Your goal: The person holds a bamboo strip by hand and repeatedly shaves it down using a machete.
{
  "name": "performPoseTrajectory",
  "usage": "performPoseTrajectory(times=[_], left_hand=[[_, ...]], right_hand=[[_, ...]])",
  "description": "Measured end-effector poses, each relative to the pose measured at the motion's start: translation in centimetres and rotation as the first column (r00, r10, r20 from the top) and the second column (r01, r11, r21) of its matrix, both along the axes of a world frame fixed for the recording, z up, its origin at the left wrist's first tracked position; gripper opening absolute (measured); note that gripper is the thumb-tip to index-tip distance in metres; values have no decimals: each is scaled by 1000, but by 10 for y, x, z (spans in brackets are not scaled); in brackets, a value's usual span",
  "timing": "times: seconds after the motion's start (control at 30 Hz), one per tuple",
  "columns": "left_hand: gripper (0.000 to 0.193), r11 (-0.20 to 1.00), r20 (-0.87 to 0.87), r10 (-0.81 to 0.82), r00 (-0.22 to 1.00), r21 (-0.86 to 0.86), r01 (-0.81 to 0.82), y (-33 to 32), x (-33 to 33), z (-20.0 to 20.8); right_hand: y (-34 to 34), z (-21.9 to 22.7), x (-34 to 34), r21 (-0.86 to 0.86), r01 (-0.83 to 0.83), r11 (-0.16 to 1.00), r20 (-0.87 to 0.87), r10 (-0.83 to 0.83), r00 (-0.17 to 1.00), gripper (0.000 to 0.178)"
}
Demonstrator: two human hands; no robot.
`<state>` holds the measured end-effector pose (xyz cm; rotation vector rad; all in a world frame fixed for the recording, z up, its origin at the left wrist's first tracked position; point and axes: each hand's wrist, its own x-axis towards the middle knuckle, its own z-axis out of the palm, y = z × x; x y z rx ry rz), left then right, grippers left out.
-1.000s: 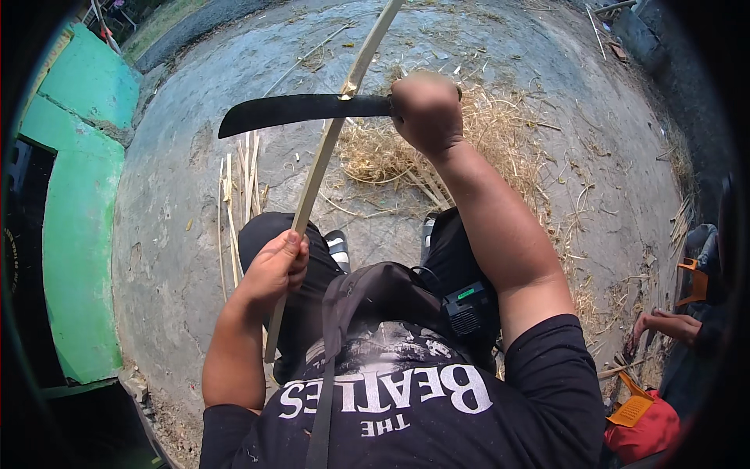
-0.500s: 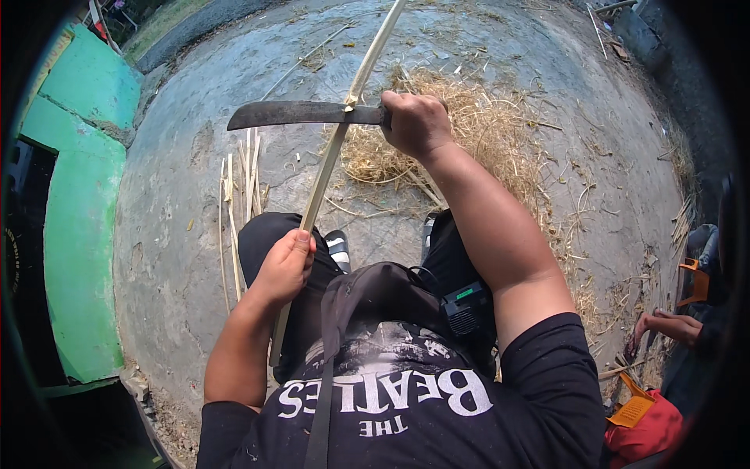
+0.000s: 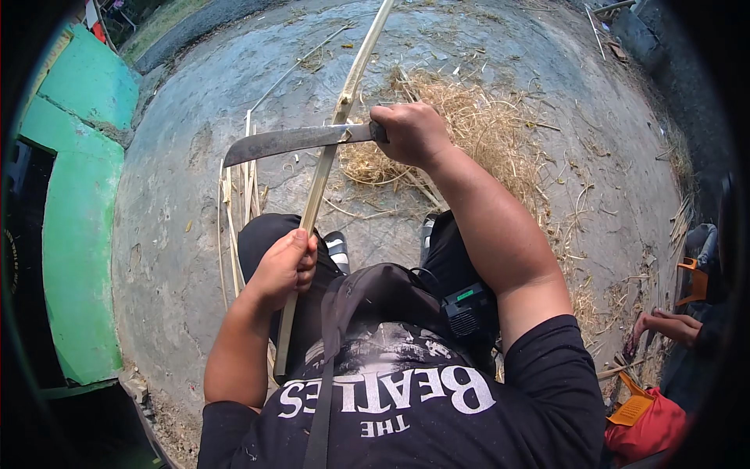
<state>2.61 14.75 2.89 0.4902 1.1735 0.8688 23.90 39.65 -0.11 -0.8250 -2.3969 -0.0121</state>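
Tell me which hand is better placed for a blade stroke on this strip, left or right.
Probably the right hand: it grips the machete, which crosses the pale strip. The left hand is closed around the strip below that crossing, so it seems better placed for steadying.

I find the floor open to a passing hand between the green wall and the pale slats. The left knee stands just beside the slats and narrows access to the left grip. Ahead, the long wooden strip bars sideways passage, and the machete crosses it. Beyond the right grip, I note a heap of shavings; right of the right forearm, room remains above scattered straw.
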Motion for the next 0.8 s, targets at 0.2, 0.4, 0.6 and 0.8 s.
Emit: performPoseTrajectory(times=[0.2, 0.4, 0.6, 0.8], left_hand=[[33, 996, -214, -27, 976, 81, 46, -2, -3, -3], [30, 999, -178, -27, 984, 30, 32, -1, -2, -5], [29, 998, -182, -24, 983, 59, 36, 0, 1, -11], [28, 998, -119, -17, 993, 59, 24, -7, 1, -14]], right_hand=[[16, -4, 7, -25, 167, 986, -62, -168, 984, 7], [-4, 1, -5, 0, 19, 1000, 0, -19, 1000, 5], [11, -4, 1, -131, 171, 976, -30, -177, 984, 7], [2, -1, 1, -82, 53, 995, 23, -51, 998, 8]])
